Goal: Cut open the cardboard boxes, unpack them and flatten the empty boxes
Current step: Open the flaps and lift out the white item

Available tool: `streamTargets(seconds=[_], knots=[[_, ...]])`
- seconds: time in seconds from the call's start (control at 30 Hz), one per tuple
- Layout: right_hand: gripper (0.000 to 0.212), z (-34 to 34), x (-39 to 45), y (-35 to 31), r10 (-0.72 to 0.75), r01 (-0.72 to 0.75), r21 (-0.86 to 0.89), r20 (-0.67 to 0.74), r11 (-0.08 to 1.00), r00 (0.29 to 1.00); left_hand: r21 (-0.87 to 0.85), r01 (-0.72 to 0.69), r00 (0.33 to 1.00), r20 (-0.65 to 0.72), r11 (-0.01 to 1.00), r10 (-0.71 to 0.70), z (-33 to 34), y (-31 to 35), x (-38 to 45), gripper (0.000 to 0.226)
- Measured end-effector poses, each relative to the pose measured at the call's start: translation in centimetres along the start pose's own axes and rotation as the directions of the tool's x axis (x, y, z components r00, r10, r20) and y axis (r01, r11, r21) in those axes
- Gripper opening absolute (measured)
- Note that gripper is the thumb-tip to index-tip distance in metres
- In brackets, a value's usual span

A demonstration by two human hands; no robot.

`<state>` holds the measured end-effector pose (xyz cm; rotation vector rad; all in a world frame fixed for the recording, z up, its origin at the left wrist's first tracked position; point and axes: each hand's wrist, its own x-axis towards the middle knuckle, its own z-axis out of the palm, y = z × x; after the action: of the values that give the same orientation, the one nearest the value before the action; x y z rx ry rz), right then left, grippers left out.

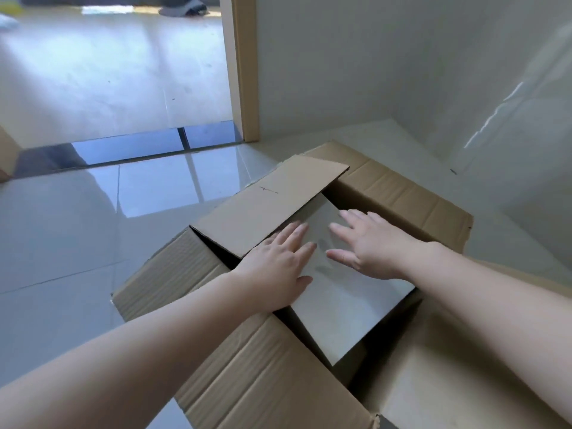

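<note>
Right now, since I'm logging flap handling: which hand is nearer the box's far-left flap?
Left. The left hand lies against the flap edge; the right hand is apart from it, over the white sheet.

Two bare arms come in from the bottom of the frame. The left hand [278, 261] and right hand [368, 246] wear no gloves, rings or watch. No sleeves show. The nails are short and plain.

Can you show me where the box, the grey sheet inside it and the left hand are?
box [263, 360]: head view, near flap.
grey sheet [349, 301]: head view, bare middle.
left hand [278, 261]: head view, back of hand.
</note>
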<state>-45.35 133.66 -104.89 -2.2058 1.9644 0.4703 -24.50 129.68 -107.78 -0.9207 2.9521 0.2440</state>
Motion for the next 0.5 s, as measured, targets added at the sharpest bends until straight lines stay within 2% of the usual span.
streamTargets(seconds=[0.07,0.13,0.27,0.4,0.5], knots=[[0.07,-1.3,0.9,-0.5,-0.012,0.012,-0.003,-0.049,1.0,0.999,0.054,-0.032,0.994,-0.102,0.998,0.038,-1.3,-1.4,0.1,0.058],[0.069,-2.7,1.7,-1.1,-0.026,0.026,0.003,-0.098,1.0,0.995,0.06,-0.004,0.98,-0.198,0.998,0.015,-3.0,-3.7,0.4,0.055],[0.068,-5.0,3.1,-2.2,-0.052,0.058,0.037,-0.152,0.998,0.987,0.159,0.236,0.922,-0.347,0.959,-0.169,-5.2,-8.8,0.4,0.062],[0.067,-5.7,4.2,-3.5,-0.061,0.075,0.071,-0.181,0.995,0.982,0.176,0.481,0.862,-0.276,0.859,-0.426,-3.5,-12.8,-0.3,0.069],[0.067,-5.0,4.5,-4.3,-0.069,0.083,0.07,-0.173,0.994,0.983,0.156,0.548,0.835,-0.159,0.822,-0.527,-1.6,-13.9,-0.8,0.07]])
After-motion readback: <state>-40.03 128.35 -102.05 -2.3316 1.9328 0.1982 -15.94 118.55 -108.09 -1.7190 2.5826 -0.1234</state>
